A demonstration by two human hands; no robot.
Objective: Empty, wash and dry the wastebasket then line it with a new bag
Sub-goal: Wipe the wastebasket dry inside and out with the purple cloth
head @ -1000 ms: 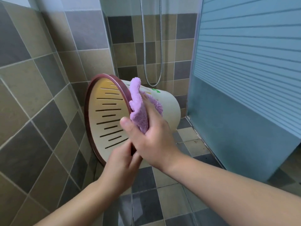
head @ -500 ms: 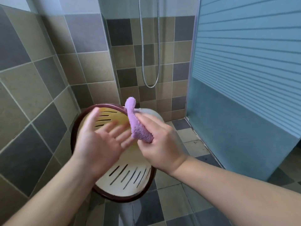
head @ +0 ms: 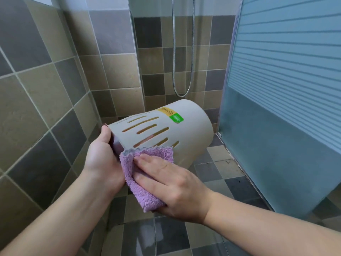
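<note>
The wastebasket had turned from mouth-up to lying sideways in the air, its rim gripped by the left hand. The right hand, fingers flat, pressed the purple cloth against its outer wall, so drying had likely moved outside.

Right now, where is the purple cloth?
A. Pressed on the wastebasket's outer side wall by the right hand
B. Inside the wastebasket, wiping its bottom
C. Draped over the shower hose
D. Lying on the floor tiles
A: the right hand lays straight fingers on the purple cloth against the slotted outer wall of the wastebasket, which the left hand grips by its rim.
</note>
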